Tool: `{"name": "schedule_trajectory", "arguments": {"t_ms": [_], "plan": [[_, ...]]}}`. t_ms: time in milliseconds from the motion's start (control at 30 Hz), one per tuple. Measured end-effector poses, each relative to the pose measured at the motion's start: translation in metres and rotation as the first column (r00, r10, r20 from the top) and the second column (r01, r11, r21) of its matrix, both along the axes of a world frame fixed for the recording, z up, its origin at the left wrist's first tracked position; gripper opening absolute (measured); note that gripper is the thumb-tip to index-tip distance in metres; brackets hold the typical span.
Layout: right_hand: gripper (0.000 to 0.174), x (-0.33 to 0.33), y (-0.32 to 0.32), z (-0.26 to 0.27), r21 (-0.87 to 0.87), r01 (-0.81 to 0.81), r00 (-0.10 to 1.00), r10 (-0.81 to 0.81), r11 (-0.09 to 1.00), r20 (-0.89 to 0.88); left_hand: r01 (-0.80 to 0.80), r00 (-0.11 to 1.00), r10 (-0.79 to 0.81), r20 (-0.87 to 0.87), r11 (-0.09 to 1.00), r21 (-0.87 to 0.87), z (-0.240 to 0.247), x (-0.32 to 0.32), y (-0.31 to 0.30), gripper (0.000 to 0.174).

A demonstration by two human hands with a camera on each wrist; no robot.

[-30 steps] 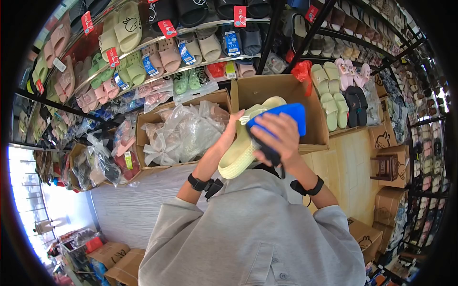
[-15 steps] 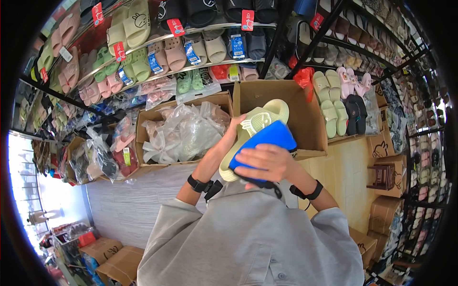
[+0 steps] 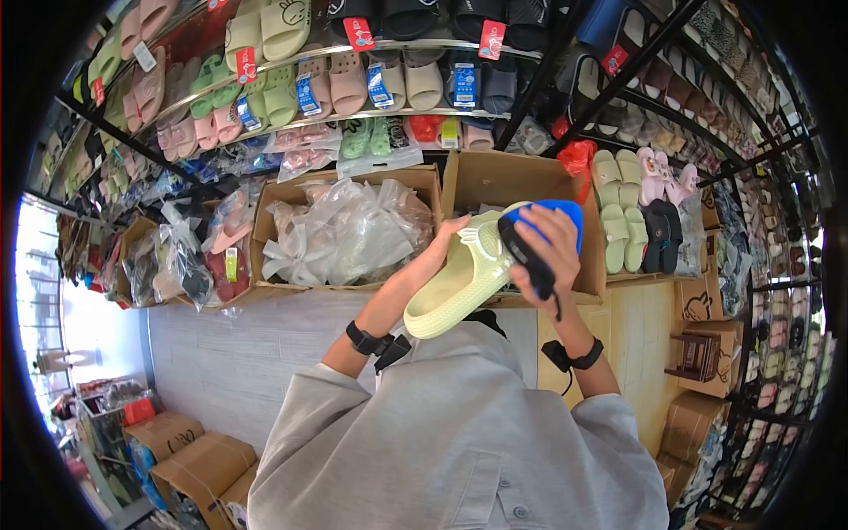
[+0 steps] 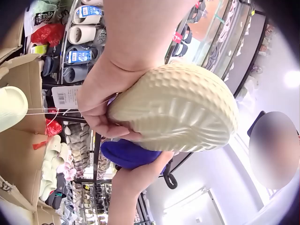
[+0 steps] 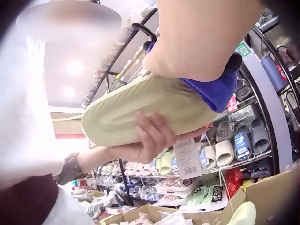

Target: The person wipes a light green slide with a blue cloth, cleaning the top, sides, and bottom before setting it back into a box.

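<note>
A pale green slipper (image 3: pixel 455 287) with a white raised design is held by my left hand (image 3: pixel 448 237) at its side, fingers under the sole in the right wrist view. My right hand (image 3: pixel 549 252) grips a blue fuzzy pad (image 3: pixel 570 219) with a black back and a loop. The pad is at the slipper's toe end, overlapping it in the head view. A white paper tag (image 5: pixel 187 158) hangs beside the slipper. Thin white string runs from there towards a second pale green slipper (image 4: pixel 11 108) at the open box.
An open cardboard box (image 3: pixel 508 181) stands ahead under the slipper. Left of it is a box of bagged pink slippers (image 3: pixel 353 231). Shelves of slippers (image 3: pixel 349 84) rise behind. More pairs (image 3: pixel 625 225) sit to the right.
The blue pad has moved from the slipper's heel side up and right to its toe end, turning so its black back shows. The left hand keeps holding the slipper.
</note>
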State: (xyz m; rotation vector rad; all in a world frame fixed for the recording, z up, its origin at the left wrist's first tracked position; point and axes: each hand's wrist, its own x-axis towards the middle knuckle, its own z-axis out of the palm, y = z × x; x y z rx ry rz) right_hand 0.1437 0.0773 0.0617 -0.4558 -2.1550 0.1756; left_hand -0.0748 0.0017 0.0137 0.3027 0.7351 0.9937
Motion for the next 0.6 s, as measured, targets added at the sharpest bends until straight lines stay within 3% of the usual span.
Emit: {"name": "schedule_trajectory", "arguments": {"t_ms": [167, 233, 300, 400, 600], "plan": [[0.045, -0.022, -0.05, -0.009, 0.167, -0.154, 0.983, 0.133, 0.974, 0.128, -0.13, 0.992, 0.13, -0.003, 0.99, -0.06, -0.022, 0.001, -0.006, 0.074], [0.04, -0.031, -0.067, -0.002, 0.127, -0.267, 0.959, 0.251, 0.955, 0.131, -0.175, 0.985, 0.174, -0.02, 0.982, -0.073, -0.028, -0.002, -0.012, 0.073], [0.039, -0.039, -0.078, -0.004, 0.205, -0.37, 0.926, 0.343, 0.906, 0.159, -0.204, 0.979, 0.202, -0.031, 0.976, -0.076, -0.033, -0.002, -0.011, 0.073], [0.042, -0.042, -0.076, -0.002, 0.336, -0.502, 0.861, 0.425, 0.797, 0.279, -0.232, 0.973, 0.23, -0.029, 0.97, -0.078, -0.036, 0.0, -0.005, 0.073], [0.044, -0.008, -0.035, 0.004, 0.265, -0.565, 0.818, 0.487, 0.781, 0.307, -0.191, 0.981, 0.192, 0.012, 0.98, -0.05, -0.029, 0.019, 0.02, 0.072]]}}
